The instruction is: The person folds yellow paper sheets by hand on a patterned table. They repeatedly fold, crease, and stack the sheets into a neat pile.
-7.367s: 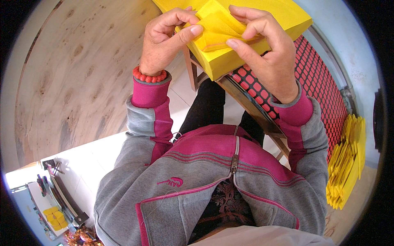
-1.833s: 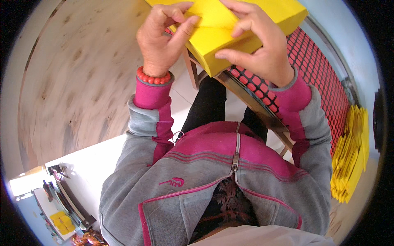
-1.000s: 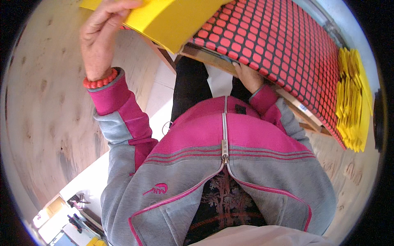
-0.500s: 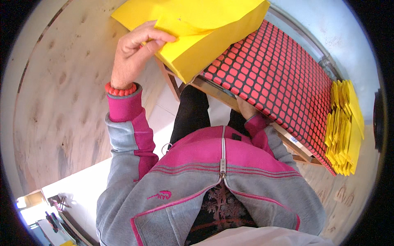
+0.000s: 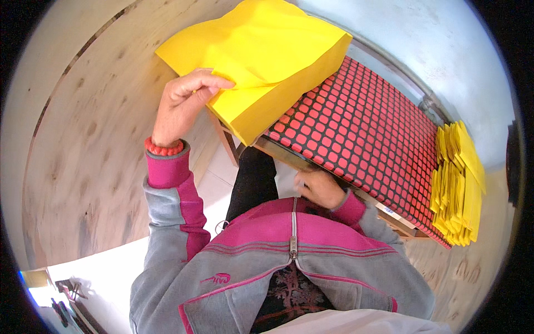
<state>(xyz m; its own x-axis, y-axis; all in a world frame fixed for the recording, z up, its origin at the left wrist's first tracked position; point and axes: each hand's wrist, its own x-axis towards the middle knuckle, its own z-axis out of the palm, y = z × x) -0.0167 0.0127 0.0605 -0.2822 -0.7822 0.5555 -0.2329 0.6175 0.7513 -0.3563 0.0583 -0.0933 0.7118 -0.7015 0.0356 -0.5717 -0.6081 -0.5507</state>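
My left hand (image 5: 186,100) pinches the near-left corner of the top sheet of a thick stack of yellow fabric-like sheets (image 5: 278,50), thumb against fingers. That corner is lifted and folded back a little from the stack. The stack lies at the far-left end of a table covered in a red-and-black checked cloth (image 5: 361,122). Just off the table's near edge, in front of my body, is my right hand (image 5: 321,188). Its fingers are curled and blurred, and whether they hold anything is hidden.
Folded yellow pieces (image 5: 457,183) are piled at the table's right end. A large pale wooden board (image 5: 89,150) stands on the left. Behind the table runs a pale wall (image 5: 445,72). The table's wooden frame (image 5: 281,156) shows beneath the cloth.
My right hand has come out from under the table's near edge into view. My left hand keeps its pinch on the yellow sheet. The whole view has shifted slightly.
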